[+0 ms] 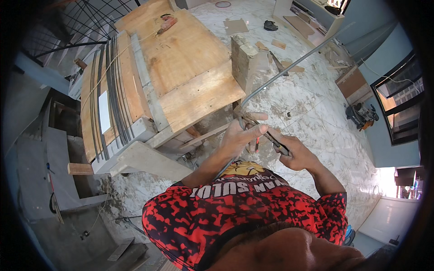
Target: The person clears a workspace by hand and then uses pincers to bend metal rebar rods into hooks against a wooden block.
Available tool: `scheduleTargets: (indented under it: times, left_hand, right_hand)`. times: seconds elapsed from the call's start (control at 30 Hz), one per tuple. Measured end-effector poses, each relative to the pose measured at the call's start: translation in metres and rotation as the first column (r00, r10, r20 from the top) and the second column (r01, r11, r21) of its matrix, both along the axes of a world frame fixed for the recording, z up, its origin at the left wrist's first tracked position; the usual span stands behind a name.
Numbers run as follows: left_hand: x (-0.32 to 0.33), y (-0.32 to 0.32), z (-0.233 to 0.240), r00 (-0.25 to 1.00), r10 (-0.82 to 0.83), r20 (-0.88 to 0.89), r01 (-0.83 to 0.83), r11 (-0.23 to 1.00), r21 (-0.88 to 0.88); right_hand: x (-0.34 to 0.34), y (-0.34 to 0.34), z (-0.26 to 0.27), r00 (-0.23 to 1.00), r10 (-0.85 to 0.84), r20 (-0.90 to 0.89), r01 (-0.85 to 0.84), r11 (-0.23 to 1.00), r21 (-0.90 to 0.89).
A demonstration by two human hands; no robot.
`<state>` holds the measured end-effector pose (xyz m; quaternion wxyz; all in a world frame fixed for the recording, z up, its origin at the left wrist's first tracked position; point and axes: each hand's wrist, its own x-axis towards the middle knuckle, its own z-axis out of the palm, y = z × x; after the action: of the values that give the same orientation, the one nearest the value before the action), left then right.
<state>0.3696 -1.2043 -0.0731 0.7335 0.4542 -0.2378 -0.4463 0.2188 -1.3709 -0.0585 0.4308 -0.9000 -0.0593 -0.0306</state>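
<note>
A long grey metal rod (288, 69), curved in its lower part, runs from the upper right down past my left hand towards my torso. My left hand (241, 133) is closed around the rod near the bend, thumb and forefinger reaching out to the right. My right hand (295, 152) grips the dark handle of a long, narrow hand tool (268, 136), whose far end meets the rod beside my left hand. The kind of tool is not clear. A small red and black object (257, 144) shows just below the hands.
Left of my hands stands a plywood-topped work surface (190, 57) with a red power drill (168, 24) and several thin dark bars (115, 98). A concrete-like block (241, 56) stands at its corner. A handsaw (278, 62) and wood scraps lie on the dusty tiled floor; a power tool (361, 115) sits by the right wall.
</note>
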Motion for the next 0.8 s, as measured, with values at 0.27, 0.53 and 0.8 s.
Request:
scheduleTargets:
  times: [0.27,0.53,0.8]
  left_hand:
    - [0.000,0.003,0.014,0.997,-0.002,0.083,-0.001,0.999,0.043]
    - [0.000,0.000,-0.002,0.998,0.051,0.047,-0.046,0.993,-0.107]
    - [0.002,-0.001,-0.018,0.984,0.128,0.120,-0.116,0.988,-0.102]
  right_hand:
    - [0.000,-0.012,0.009,0.992,0.104,-0.067,-0.112,0.985,-0.127]
    - [0.003,-0.005,0.021,0.958,0.021,-0.287,-0.009,0.999,0.042]
    - [-0.001,0.012,0.014,0.951,-0.023,-0.308,0.087,0.977,0.196]
